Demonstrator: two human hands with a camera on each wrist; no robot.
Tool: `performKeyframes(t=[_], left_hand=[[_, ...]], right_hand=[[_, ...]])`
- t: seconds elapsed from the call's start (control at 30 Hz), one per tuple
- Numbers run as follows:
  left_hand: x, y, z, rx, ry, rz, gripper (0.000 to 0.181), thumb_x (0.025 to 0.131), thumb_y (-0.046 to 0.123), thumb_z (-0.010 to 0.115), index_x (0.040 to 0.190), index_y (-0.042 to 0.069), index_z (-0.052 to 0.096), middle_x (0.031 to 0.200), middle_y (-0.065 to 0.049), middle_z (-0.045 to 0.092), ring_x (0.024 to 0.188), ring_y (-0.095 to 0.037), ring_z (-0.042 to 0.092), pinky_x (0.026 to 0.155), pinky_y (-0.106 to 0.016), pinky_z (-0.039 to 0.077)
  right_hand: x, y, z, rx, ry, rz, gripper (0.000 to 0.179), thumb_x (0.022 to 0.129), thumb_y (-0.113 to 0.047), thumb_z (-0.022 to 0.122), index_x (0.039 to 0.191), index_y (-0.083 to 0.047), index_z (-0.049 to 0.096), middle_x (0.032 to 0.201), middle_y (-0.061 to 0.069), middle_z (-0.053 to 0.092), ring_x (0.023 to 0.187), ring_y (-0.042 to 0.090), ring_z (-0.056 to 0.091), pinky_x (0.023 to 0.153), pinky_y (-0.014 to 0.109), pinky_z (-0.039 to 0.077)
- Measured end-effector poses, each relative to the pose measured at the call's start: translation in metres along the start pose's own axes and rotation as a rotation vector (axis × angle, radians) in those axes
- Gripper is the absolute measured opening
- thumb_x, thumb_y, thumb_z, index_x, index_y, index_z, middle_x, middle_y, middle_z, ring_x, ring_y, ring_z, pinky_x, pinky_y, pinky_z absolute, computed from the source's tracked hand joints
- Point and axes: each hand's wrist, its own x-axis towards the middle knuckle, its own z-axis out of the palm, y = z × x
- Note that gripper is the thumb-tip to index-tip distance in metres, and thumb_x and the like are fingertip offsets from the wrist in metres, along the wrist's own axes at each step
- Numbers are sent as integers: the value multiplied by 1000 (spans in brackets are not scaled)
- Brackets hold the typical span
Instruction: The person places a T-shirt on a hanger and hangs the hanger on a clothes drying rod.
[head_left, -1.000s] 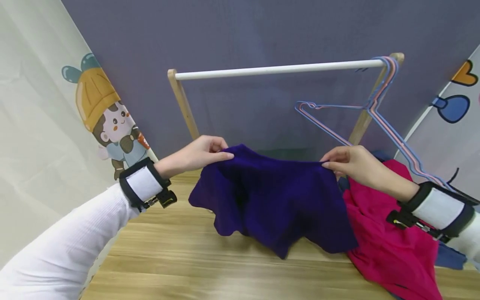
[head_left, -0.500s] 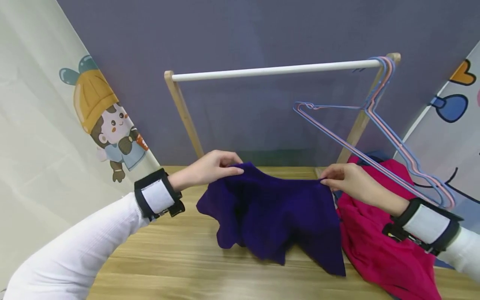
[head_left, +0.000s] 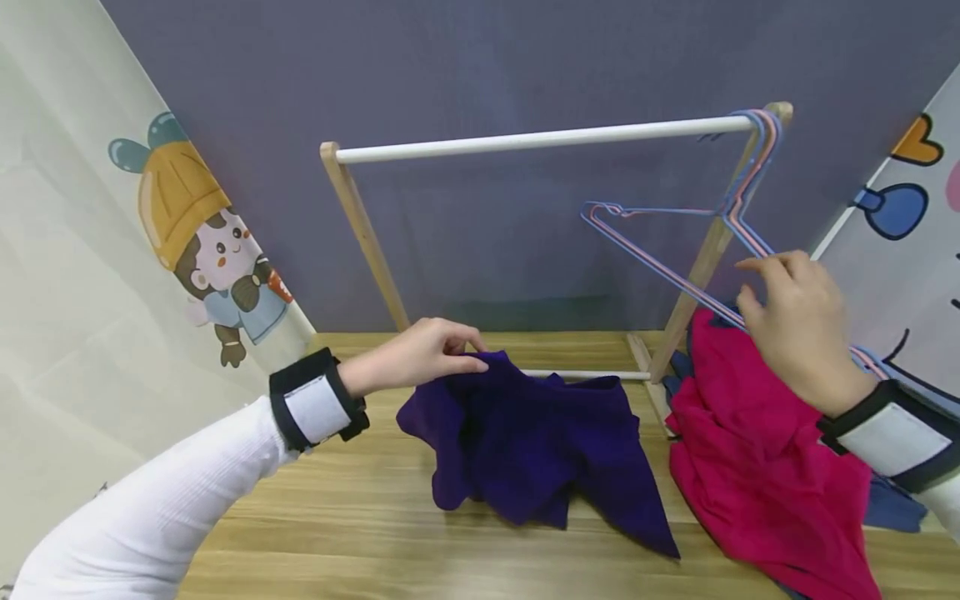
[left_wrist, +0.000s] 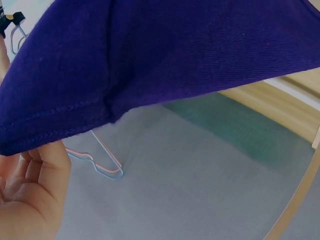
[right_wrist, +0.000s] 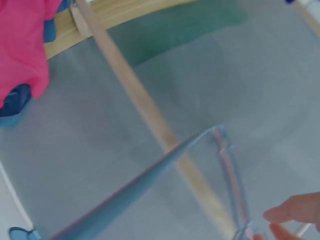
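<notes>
- Head: left hand (head_left: 427,354) pinches the purple cloth (head_left: 540,450), draped over the table (head_left: 337,517).
- Right hand (head_left: 802,325), thumb and finger apart, is at the hangers (head_left: 767,142) on the bar (head_left: 525,142); contact unclear.
- Left wrist: cloth across the top, curled fingers at its edge.
- Right wrist: fingertips just beside the hangers.
</notes>
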Motion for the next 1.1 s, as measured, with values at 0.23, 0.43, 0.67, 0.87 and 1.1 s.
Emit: performKeyframes(t=[0.23, 0.43, 0.67, 0.87, 1.1], left_hand=[[-3, -5, 4, 6, -10, 19, 12, 83, 17, 62, 91, 10, 66, 53, 9, 28, 47, -4, 28, 50, -19, 27], [-6, -9, 6, 6, -18, 35, 13, 83, 16, 62, 93, 8, 66, 55, 8, 32, 49, -5, 31, 50, -19, 29], [-7, -13, 8, 0, -19, 20, 14, 83, 17, 62, 94, 9, 66, 55, 8, 32, 49, -5, 31, 50, -19, 29], [-8, -14, 8, -17, 0, -3, 14, 83, 16, 62, 93, 8, 66, 55, 8, 33, 49, -5, 31, 50, -20, 29], [-9, -17, 9, -21, 26, -29, 15, 84, 16, 61, 94, 8, 66, 55, 8, 34, 48, -5, 31, 51, -20, 30]], right_hand=[[4, 22, -4, -42, 12, 115, 22, 75, 7, 51, 96, 11, 57, 83, 29, 49, 74, 47, 43, 55, 55, 29], [6, 26, -6, -3, -30, 184, 19, 81, 5, 50, 97, 11, 58, 85, 29, 50, 74, 43, 45, 56, 51, 29], [12, 25, -7, 158, -133, 392, 25, 87, -4, 46, 103, 12, 57, 88, 25, 48, 71, 2, 45, 62, 26, 30], [18, 23, -9, 225, -189, 488, 30, 89, -14, 48, 107, 8, 58, 89, 13, 52, 61, -17, 34, 50, 7, 29], [27, 16, -10, 261, -193, 506, 31, 88, -19, 51, 107, 5, 59, 63, -32, 41, 57, -12, 38, 48, 12, 30]])
